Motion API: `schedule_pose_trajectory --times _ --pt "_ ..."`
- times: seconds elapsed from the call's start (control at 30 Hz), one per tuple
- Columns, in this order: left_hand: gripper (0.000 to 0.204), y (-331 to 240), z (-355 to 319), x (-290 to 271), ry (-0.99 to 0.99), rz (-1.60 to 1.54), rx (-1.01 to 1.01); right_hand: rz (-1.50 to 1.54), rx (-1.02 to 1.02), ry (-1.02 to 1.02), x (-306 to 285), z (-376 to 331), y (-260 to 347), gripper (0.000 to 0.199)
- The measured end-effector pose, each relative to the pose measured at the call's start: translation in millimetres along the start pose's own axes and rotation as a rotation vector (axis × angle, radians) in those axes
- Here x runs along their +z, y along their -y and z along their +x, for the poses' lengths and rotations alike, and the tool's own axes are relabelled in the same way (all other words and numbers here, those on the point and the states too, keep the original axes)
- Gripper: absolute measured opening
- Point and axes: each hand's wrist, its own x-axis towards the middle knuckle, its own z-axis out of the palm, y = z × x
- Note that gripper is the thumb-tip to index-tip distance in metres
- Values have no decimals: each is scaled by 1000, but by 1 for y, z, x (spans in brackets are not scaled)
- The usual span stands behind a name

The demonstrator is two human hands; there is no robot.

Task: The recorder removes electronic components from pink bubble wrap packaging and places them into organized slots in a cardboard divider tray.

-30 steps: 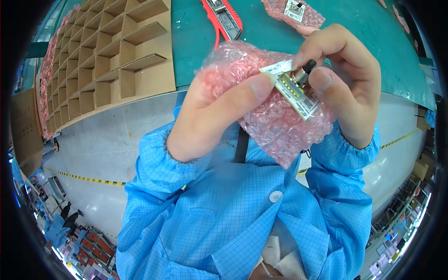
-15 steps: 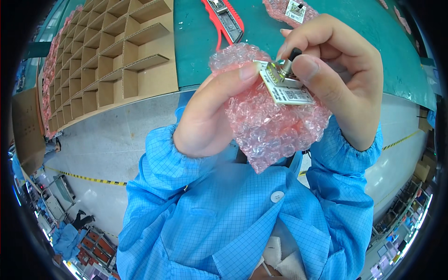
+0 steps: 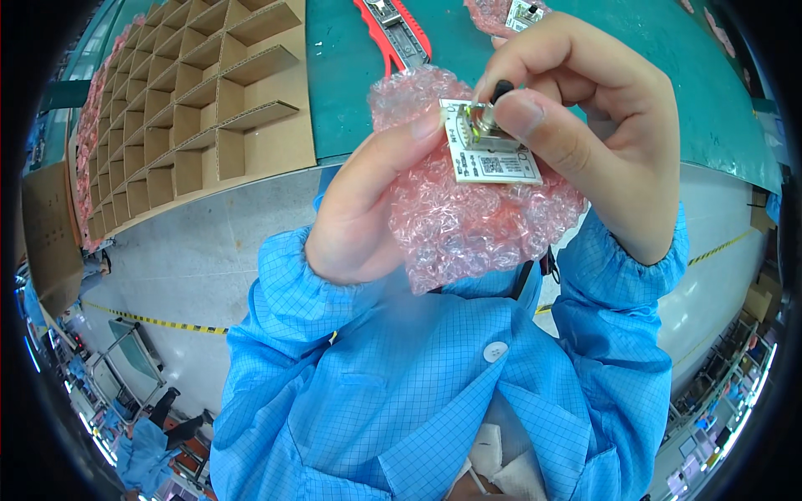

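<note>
A small white circuit board (image 3: pixel 501 171) is held up in front of my chest, its printed face toward me. On it sits a metal part with a black-tipped shaft (image 3: pixel 502 88). My left hand (image 3: pixel 363 196) is closed, its thumb pressing the board's left edge against a sheet of pink bubble wrap (image 3: pixel 468 238) behind it. The left fingers are hidden behind the wrap. My right hand (image 3: pixel 614 134) pinches around the metal part and shaft with thumb and forefinger, its other fingers curled.
A cardboard divider grid (image 3: pixel 259 113) lies at the left of the green table (image 3: pixel 702 117). Beyond my hands rests a red utility knife (image 3: pixel 401 33). Another small board (image 3: pixel 525 14) lies on pink bubble wrap at the far edge. Another person (image 3: pixel 146 451) is visible at lower left.
The board and bubble wrap have shifted slightly left, and the board has turned so its printed face shows more squarely. Both hands keep their hold.
</note>
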Motion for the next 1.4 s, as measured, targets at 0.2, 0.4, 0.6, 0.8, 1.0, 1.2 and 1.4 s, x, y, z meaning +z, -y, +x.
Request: schedule_pose_trajectory --times 0.2,0.4,0.6,0.8,1.0,1.2,1.4 --pt "34 6 -3 -6 -9 338 346 -280 -325 -44 -3 1 -10 15" --pt "24 10 -7 4 -37 333 427 716 -101 -140 26 -17 -55 16" --pt "16 1 -12 15 37 646 506 1226 48 -188 54 -24 -46 19" --pt "17 2 -8 13 90 630 574 1322 63 -116 50 -26 -44 15" --pt "27 6 -13 4 123 503 501 1361 85 -179 54 -25 -44 16" --pt "32 10 -14 7 94 441 496 1341 80 -171 55 -27 -45 17" --pt "30 11 -14 5 100 420 517 1343 64 -168 55 -26 -49 16"
